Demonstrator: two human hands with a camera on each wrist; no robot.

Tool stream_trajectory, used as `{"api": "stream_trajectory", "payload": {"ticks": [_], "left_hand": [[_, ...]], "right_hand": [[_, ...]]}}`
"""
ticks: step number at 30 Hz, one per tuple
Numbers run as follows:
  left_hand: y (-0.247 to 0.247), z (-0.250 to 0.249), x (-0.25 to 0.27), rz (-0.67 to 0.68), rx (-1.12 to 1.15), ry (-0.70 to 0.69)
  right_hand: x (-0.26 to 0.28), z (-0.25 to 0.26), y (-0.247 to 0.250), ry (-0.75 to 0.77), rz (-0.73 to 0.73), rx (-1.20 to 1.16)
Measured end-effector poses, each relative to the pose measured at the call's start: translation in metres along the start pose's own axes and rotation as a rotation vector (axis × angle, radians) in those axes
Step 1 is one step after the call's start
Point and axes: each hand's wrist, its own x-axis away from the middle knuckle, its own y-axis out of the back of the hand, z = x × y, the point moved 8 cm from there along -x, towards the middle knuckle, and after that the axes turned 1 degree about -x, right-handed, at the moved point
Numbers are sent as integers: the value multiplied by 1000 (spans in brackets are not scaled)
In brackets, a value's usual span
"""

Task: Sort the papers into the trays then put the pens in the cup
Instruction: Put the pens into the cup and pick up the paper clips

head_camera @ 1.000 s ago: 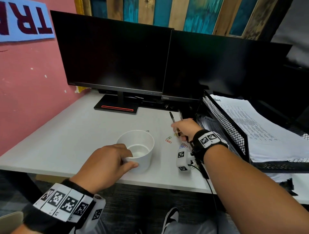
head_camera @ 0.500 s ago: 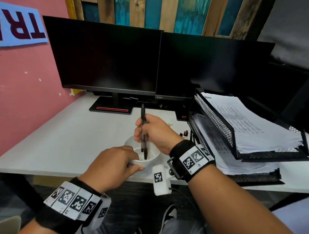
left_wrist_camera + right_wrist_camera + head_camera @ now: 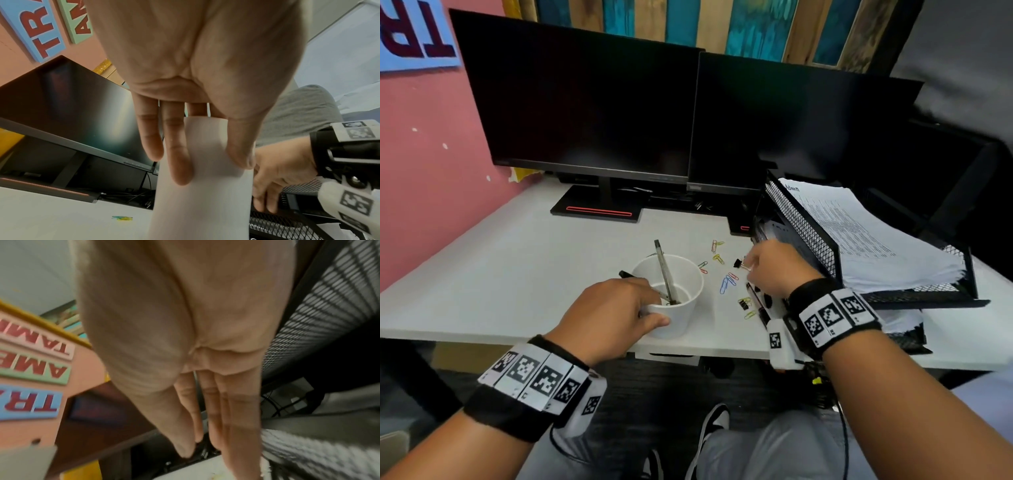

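A white cup [image 3: 681,308] stands near the desk's front edge, and my left hand [image 3: 643,308] grips its side with thumb in front and fingers behind. The left wrist view shows that left hand [image 3: 207,159] wrapped on the cup [image 3: 203,203]. One pen [image 3: 663,270] stands in the cup, and a second pen [image 3: 626,274] leans out over its left rim. My right hand [image 3: 751,260] reaches with straight fingers beside a black binder clip [image 3: 738,263], holding nothing. Another pen [image 3: 756,303] lies on the desk under that hand. Printed papers [image 3: 859,233] fill the mesh tray [image 3: 801,226].
Coloured paper clips [image 3: 727,282] lie scattered between the cup and the tray. Two dark monitors [image 3: 592,102] stand at the back, one on a black base [image 3: 599,210]. A lower tray [image 3: 904,334] with papers sits under the upper one. A pink wall [image 3: 431,171] is on the left.
My right hand let the pen go into the cup and moved right to the binder clip by the tray. My left hand stayed on the cup.
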Motion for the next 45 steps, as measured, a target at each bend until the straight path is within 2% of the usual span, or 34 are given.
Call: {"api": "stream_trajectory", "payload": {"ticks": [4,9,13,17,22,29,32,40,45], "left_hand": [[0,-5,1,1,9,-5],[1,-7,5,-3,29,-24],[3,-4,8,-26,39,-31],[4,3,8,-41,55,-28],[3,8,9,-46,59,-25],[6,7,11,-44,62,-11],[8,8,12,-49,65,-3],[9,8,16,-42,74,7],[7,8,15,-42,64,20]], "right_hand": [[5,-14,-31,-47,161,273],[6,-26,-57,-66,229,374],[4,-28,-59,-103,173,221],[4,-32,-61,-153,197,112],[-1,-28,-54,-138,161,74],[-22,-24,-52,-132,15,59],[-25,-30,-62,-138,16,97],[-27,-27,-80,-142,54,-70],[-26,-22,-79,-91,2,-69]]}}
